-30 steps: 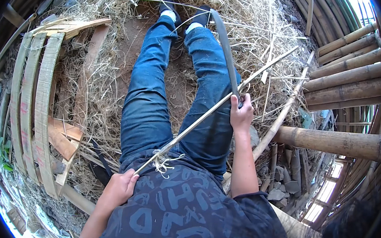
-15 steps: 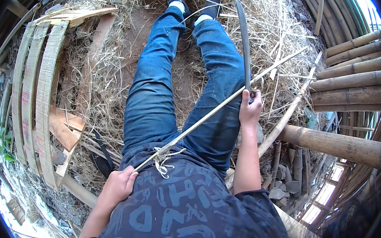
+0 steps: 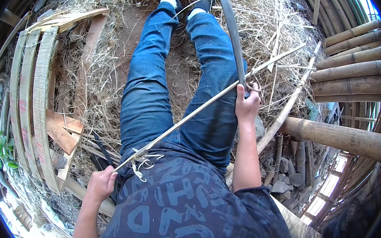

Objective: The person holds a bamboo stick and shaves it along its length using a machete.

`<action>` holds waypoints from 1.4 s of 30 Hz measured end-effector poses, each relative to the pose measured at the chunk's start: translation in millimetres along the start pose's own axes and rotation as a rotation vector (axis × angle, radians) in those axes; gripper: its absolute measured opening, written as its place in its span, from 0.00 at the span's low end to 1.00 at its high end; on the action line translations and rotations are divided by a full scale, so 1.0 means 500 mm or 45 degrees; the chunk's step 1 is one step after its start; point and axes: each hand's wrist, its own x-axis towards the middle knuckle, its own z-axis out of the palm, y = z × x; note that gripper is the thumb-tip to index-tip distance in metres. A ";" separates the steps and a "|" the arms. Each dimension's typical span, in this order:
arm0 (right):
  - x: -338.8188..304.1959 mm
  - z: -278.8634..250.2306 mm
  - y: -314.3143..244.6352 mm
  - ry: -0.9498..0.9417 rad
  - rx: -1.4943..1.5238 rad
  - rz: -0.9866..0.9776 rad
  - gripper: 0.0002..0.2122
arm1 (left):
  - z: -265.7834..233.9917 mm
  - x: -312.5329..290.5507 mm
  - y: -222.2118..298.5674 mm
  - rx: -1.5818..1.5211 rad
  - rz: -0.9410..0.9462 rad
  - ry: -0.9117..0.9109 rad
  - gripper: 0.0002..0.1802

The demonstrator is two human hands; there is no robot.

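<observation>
My left hand (image 3: 102,183), beside my hip, is closed round the near end of a long pale bamboo strip (image 3: 194,123). The strip slants across my lap and thighs up to the right. Thin curled shavings (image 3: 141,164) hang from it near my left hand. Over my right thigh, my right hand (image 3: 248,102) is closed on the handle of a machete, its thumb laid along the strip. The long dark curved blade (image 3: 234,36) points away toward my feet and crosses the strip just above that hand. Most of the handle is hidden by my fingers.
A wooden slatted pallet (image 3: 42,101) lies at the left, with a wood offcut (image 3: 62,135) by it. Dry shavings (image 3: 109,66) cover the ground. Stacked bamboo poles (image 3: 357,79) and a thick bamboo pole (image 3: 338,137) stand at the right, above broken stones (image 3: 282,181).
My left hand has moved left and slightly down, pulling the bamboo strip and its shavings along. The machete blade has shifted a little left; my right hand stays nearly in place.
</observation>
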 end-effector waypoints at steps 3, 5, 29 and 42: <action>-0.005 0.007 0.009 0.077 0.021 -0.048 0.31 | -0.015 0.000 -0.018 0.026 -0.016 -0.003 0.08; -0.002 0.000 0.014 0.057 0.021 -0.025 0.31 | -0.011 0.019 -0.031 0.041 0.017 -0.060 0.08; 0.008 -0.057 -0.055 -0.128 -0.237 -0.283 0.30 | 0.140 0.113 -0.175 -0.498 -0.116 -0.188 0.22; 0.015 -0.093 -0.077 -0.287 -0.559 -0.522 0.32 | 0.135 0.142 -0.187 -0.393 -0.224 -0.238 0.21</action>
